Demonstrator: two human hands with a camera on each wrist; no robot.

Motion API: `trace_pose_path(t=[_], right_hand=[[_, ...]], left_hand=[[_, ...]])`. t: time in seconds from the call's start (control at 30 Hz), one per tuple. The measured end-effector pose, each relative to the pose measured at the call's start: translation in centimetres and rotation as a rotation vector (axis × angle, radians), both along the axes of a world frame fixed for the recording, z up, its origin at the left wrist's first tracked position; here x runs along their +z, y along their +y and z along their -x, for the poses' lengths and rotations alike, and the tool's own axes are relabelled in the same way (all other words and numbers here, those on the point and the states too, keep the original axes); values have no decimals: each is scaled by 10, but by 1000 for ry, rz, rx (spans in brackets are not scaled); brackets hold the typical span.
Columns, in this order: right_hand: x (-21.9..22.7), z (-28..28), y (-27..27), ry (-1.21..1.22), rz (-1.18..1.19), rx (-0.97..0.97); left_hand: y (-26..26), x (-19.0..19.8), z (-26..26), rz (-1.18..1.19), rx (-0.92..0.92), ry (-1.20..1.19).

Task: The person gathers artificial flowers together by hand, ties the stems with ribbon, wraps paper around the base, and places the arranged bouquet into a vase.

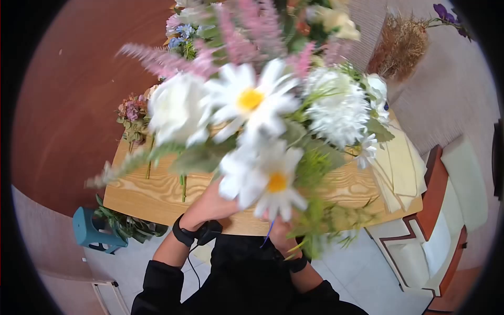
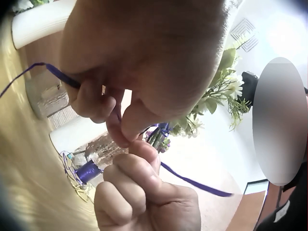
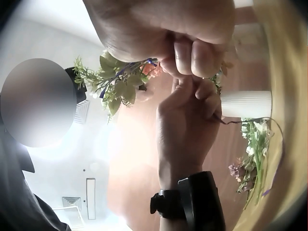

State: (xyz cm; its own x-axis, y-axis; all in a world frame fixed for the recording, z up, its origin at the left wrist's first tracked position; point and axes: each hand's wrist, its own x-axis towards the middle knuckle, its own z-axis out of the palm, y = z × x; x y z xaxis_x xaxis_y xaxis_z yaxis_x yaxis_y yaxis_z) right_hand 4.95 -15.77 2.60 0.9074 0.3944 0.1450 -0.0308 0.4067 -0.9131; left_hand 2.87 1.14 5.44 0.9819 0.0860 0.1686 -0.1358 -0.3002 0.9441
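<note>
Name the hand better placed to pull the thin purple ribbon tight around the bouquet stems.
Probably the left hand. It pinches the thin purple ribbon, whose free length trails out past its knuckles. The right hand sits fisted close beneath, and its hold on the ribbon is unclear. The bouquet of white daisies hides both overhead.

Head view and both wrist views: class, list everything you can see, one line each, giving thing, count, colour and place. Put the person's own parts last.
bouquet: one, white daisies and pink sprigs with green leaves, held above the table
ribbon: one, purple, pinched between both hands under the bouquet
spool: one, purple, on the table
table: one, light wood, under the bouquet
loose stems: a few, pink and green, on the table's far left
paper sheets: a stack, pale yellow, on the table's right end
stool: one, teal, on the floor at left
left hand: fingers pinch the ribbon
right hand: fingers curled on the ribbon
</note>
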Motion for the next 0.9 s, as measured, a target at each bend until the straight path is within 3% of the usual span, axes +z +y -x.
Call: trace_pose_path(t=[0.03,0.07,0.1,0.13,0.17,0.23,0.33,0.37,0.4,0.47,0.63,0.8,0.83,0.87,0.9], right_hand=[[-24,-8,2,119,-114,112],[-19,-7,-2,120,-108,96],[-10,-5,-4,103,-96,78],[-5,-5,-5,87,-82,62],[-11,-6,1,-44,-95,9],[-13,-5,3,-27,-97,-7],[-21,-10,5,-52,-104,15],[-22,-12,5,-95,-104,40],[-23,-12,4,-88,-105,41],[-16,-12,-2,-59,-62,46],[-14,-18,-4,-69,-18,127],[-15,-16,-1,-121,15,38],[-12,-15,-3,-117,16,38],[-6,-15,-6,-45,-13,88],[-3,-15,-8,26,-44,137]], left_hand=[[1,-18,-2,34,24,-43],[1,-42,-4,73,42,-82],[19,-92,-2,823,172,271],[9,-75,-6,831,155,286],[-2,-34,-9,466,15,189],[-17,34,-16,-272,-243,-27],[-17,41,-21,-195,-326,17],[-11,25,-24,-267,-280,-66],[-12,28,-23,-177,-163,136],[-1,6,-36,-811,-232,-448],[4,-15,-33,-791,-214,-189],[2,-19,-28,-763,-184,105],[-14,9,-30,-563,-200,460],[-25,13,-28,-563,-199,461],[-35,14,-24,-569,-73,352]])
